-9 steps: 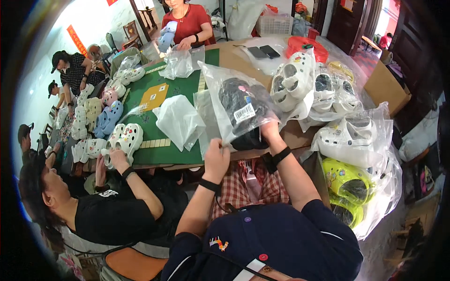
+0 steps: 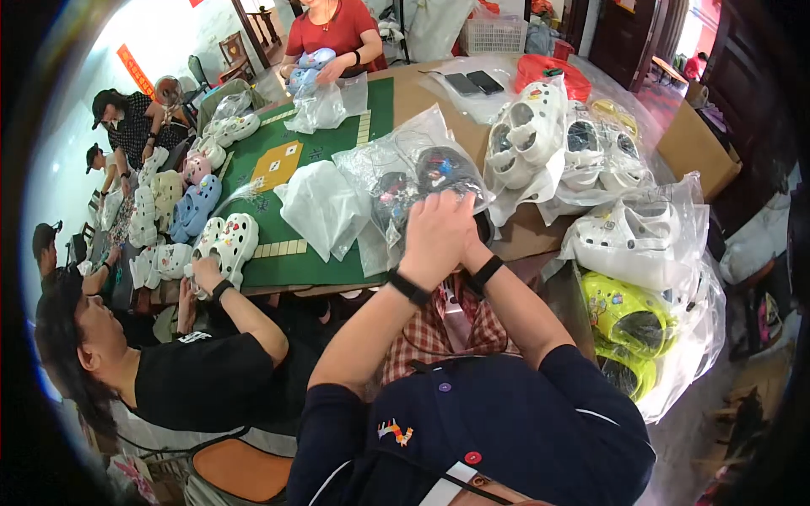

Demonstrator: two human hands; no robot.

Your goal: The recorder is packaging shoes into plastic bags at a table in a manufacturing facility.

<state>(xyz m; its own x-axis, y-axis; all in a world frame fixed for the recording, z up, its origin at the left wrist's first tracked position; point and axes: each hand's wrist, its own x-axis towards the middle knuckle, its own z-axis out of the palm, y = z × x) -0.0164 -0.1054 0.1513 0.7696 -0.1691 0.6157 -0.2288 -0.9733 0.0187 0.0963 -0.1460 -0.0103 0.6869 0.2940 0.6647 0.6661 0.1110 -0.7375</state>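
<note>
Left hand [image 2: 429, 232] and right hand [image 2: 472, 246] together, fingers curled at near side of clear bag [image 2: 429, 129]; can't tell if pinching. Black clogs [image 2: 445, 167] inside, just ahead of hands, over counter [image 2: 418, 94]. Bagged white clogs [image 2: 533, 126] right of hands.

Twos at the tabletop [image 2: 413, 97]
Two phones [image 2: 484, 82] are showing toward the far edge, two black clogs [image 2: 454, 167] by the near edge.
</note>
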